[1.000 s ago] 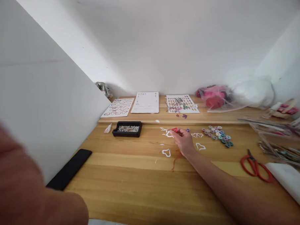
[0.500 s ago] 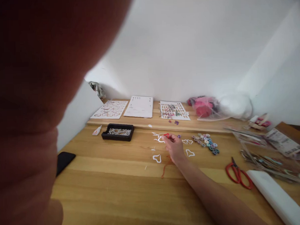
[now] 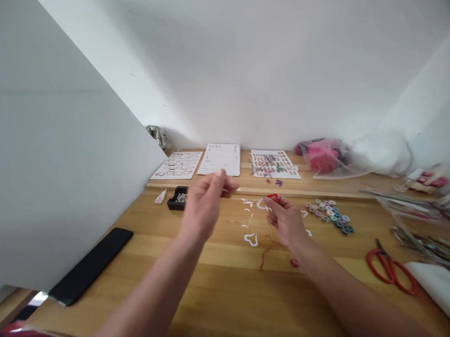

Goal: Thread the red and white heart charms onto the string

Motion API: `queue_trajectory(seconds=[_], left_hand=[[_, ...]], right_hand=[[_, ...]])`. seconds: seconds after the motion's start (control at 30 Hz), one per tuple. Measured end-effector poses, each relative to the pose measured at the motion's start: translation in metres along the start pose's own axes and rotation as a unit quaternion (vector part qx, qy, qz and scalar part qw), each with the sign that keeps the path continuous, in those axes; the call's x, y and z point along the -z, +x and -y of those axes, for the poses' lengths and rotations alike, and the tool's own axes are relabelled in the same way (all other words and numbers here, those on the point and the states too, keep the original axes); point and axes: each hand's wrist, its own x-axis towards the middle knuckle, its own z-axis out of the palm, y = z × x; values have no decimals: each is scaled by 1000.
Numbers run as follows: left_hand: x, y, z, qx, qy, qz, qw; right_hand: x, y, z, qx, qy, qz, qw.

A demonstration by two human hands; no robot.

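Observation:
My right hand (image 3: 286, 220) is closed in a pinch on a small red piece (image 3: 273, 196), whose exact kind is too small to tell. My left hand (image 3: 206, 201) is raised to the left of it, thumb and fingers pressed together; anything between them is too fine to make out. Red thread (image 3: 265, 256) trails over the wood below my right hand, and a red bobbin (image 3: 294, 262) sits by that wrist. White cut-out outlines (image 3: 251, 240) lie around the hands, some partly hidden behind the right one. Behind my left hand, a black tray (image 3: 176, 200) with small beads is partly covered.
Thread bobbins (image 3: 329, 212) cluster at right, with red-handled scissors (image 3: 389, 268) nearer. A glue tube (image 3: 160, 196) and a black phone-like slab (image 3: 93, 266) lie left. Patterned sheets (image 3: 178, 164) rest on the raised back ledge (image 3: 322, 185). A grey panel (image 3: 78, 145) stands at left.
My left hand, earlier a large blur close to the camera, has moved away and down over the table. My right hand still pinches the red piece. The view has shifted left.

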Motion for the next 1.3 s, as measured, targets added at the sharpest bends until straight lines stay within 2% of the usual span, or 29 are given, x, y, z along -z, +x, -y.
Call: queue_trajectory(seconds=[0.17, 0.27, 0.33, 0.47, 0.7, 1.1, 1.3], left_hand=[[-31, 11, 40, 100, -72, 86, 989], [-42, 11, 46, 155, -72, 122, 978], [-44, 10, 46, 156, -65, 117, 979], [-42, 7, 43, 123, -72, 129, 981], [-38, -2, 32, 163, -126, 145, 968], [-33, -27, 18, 155, -140, 107, 972], [-24, -39, 20, 144, -135, 95, 976]], right_hand=[[-4, -7, 15, 8, 36, 8, 999], [-4, -9, 19, 5, 41, 7, 999], [-5, -10, 20, 2, 38, 11, 999], [-7, -13, 18, 15, 26, 19, 999], [-11, -19, 23, 40, 16, 13, 999], [-19, -42, 25, 91, 9, 32, 995], [-20, -55, 17, 85, -11, 31, 996]])
